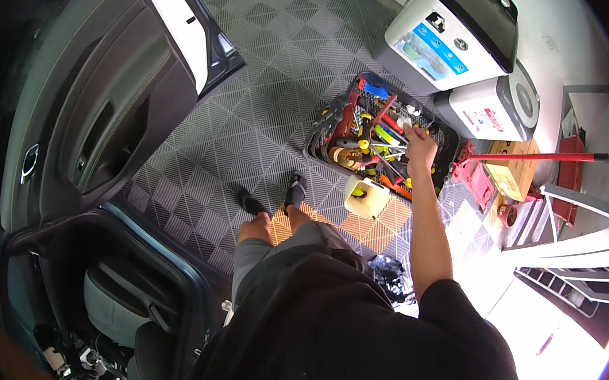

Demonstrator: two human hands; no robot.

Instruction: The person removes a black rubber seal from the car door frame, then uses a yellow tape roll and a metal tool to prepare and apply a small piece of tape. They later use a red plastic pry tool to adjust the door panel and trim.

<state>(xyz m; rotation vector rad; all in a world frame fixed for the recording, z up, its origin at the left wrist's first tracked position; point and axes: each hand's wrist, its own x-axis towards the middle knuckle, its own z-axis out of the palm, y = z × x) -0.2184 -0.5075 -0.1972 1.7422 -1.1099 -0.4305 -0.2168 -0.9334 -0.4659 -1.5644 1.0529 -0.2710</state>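
Note:
My right hand (421, 148) reaches over a dark, open-topped bin (327, 164) full of jumbled tools on the floor. Its fingers are curled together over the bin's right half; a small pale spot shows at the fingertips, and I cannot make out what they hold. Close by lie screwdrivers with metal shafts, a yellow-and-black handled tool (365, 131), a red-handled tool (384, 110) and a blue item (374, 90). Near the bin's front side sits an amber-coloured roundish item (344, 157). My left hand is out of view.
A cream square container (366, 203) stands at the bin's near side. Two white-and-grey appliances (450, 43) stand behind it. To the right are a red floor jack (475, 181) with its long handle and a ladder (570, 252). An open car door (101, 97) fills the left.

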